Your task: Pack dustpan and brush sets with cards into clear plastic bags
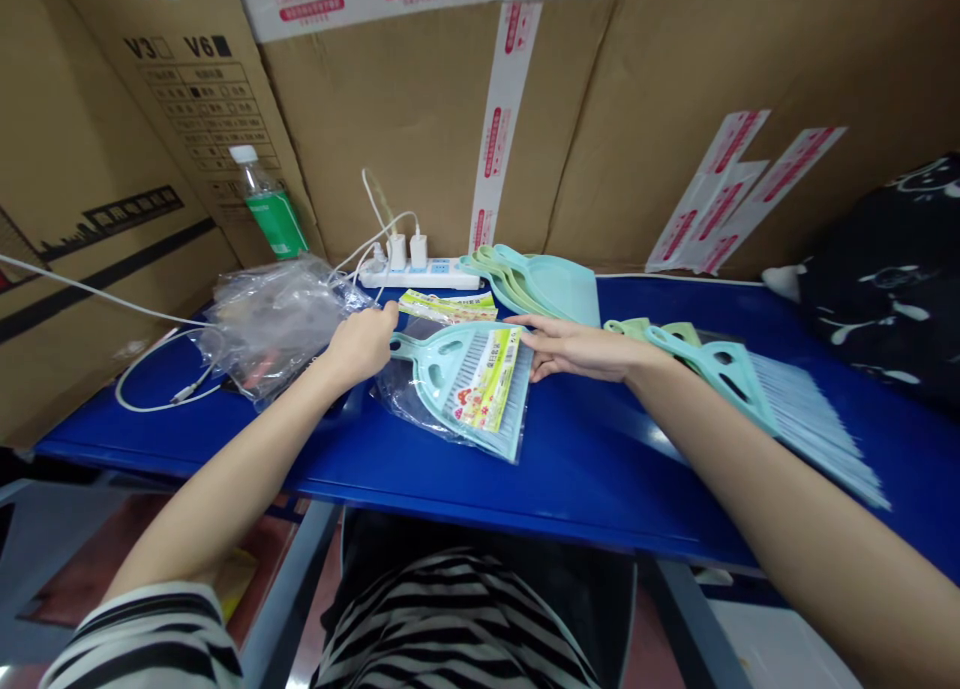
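In the head view a light-blue dustpan and brush set point(442, 384) lies in a clear plastic bag above the blue table, with a yellow-green label card point(491, 379) over its bristles. My left hand point(364, 347) is closed in a pinch at the handle end; whether it grips the handle or only the bag is hidden. At the wide end, my right hand point(574, 349) holds the bag's upper right edge, fingers partly behind it. Just beyond the set are more label cards point(448, 306). Empty clear bags point(274, 314) are heaped left of my left hand.
Stacked blue and green dustpans point(559, 279) lie behind my right hand. Several brushes point(739, 379) lie under and beyond my right forearm. A power strip point(439, 274) with white cables, a green-labelled bottle point(270, 209) and cardboard point(420, 119) line the back. A dark patterned cloth item point(885, 279) is at right.
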Tool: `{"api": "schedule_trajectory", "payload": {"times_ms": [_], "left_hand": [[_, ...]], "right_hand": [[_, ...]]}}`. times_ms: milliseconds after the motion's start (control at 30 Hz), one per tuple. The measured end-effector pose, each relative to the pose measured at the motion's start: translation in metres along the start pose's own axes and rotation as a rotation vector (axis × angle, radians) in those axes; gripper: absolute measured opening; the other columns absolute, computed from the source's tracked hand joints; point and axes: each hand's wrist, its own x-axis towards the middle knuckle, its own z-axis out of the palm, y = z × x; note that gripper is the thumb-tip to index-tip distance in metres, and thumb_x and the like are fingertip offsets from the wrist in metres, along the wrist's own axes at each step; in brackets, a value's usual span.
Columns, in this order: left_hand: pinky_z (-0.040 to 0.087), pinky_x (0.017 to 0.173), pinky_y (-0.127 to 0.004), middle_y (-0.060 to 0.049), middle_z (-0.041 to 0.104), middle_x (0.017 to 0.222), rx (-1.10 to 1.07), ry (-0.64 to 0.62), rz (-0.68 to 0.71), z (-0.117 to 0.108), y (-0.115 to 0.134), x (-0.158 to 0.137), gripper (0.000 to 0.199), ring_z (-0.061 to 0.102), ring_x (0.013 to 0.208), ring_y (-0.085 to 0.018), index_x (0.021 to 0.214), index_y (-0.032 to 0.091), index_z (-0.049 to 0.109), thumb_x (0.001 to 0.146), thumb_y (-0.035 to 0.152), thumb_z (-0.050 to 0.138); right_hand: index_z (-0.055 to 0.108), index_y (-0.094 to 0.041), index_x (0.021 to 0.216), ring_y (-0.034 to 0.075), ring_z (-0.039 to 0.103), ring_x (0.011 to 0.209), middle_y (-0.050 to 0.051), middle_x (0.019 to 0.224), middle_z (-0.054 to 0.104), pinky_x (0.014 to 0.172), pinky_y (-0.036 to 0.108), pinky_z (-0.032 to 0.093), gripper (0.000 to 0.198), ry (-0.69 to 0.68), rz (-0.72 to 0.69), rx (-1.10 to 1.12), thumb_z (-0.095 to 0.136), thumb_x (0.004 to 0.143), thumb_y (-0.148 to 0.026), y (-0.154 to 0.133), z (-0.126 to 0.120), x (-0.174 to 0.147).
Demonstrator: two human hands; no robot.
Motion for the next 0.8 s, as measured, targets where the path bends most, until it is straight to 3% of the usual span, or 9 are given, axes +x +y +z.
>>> {"api": "schedule_trajectory", "payload": {"times_ms": [133,267,433,633,800], "left_hand": [[0.051,0.082,-0.042,-0.018,0.068,0.105,0.004,-0.004,-0.014,-0.001,0.001,-0.001,0.039,0.065,0.104,-0.033,0.122,0.011,0.050,0.085,0.005,0.037],[0.051,0.083,-0.041,-0.018,0.068,0.105,0.015,-0.011,-0.016,-0.002,0.002,-0.001,0.039,0.065,0.104,-0.033,0.121,0.011,0.050,0.085,0.005,0.037],[0.051,0.083,-0.041,-0.018,0.068,0.105,0.015,-0.010,-0.024,-0.002,0.002,-0.002,0.041,0.065,0.105,-0.032,0.122,0.012,0.050,0.084,0.003,0.036],[0.052,0.084,-0.044,-0.020,0.067,0.107,0.010,-0.011,-0.023,-0.003,0.002,-0.003,0.039,0.064,0.105,-0.035,0.122,0.009,0.050,0.085,0.005,0.038],[0.052,0.084,-0.043,-0.019,0.067,0.107,0.020,-0.010,-0.024,-0.003,0.002,-0.002,0.038,0.064,0.106,-0.034,0.122,0.010,0.050,0.086,0.006,0.038]], "right_hand": [[0.028,-0.021,0.145,0.010,0.063,0.080,0.005,0.101,0.063,0.078,0.021,0.057,0.053,-0.020,0.024,0.052,0.045,0.095,-0.021,-0.002,0.000,-0.001],[0.031,-0.021,0.142,0.009,0.063,0.075,0.005,0.099,0.064,0.075,0.021,0.058,0.047,0.032,0.052,0.004,0.043,0.097,-0.028,-0.004,0.003,-0.001],[0.044,-0.021,0.133,0.013,0.064,0.086,0.009,0.119,0.060,0.077,0.025,0.059,0.061,0.063,-0.040,-0.131,0.071,0.078,-0.028,-0.001,0.006,-0.001],[0.038,-0.022,0.138,0.018,0.063,0.103,0.010,0.126,0.059,0.095,0.035,0.053,0.081,-0.014,-0.079,-0.066,0.075,0.067,-0.014,0.006,-0.003,0.002],[0.041,-0.021,0.135,0.019,0.063,0.106,0.010,0.123,0.062,0.098,0.037,0.050,0.077,-0.055,-0.093,-0.076,0.073,0.065,-0.011,0.007,-0.005,0.002]]}}
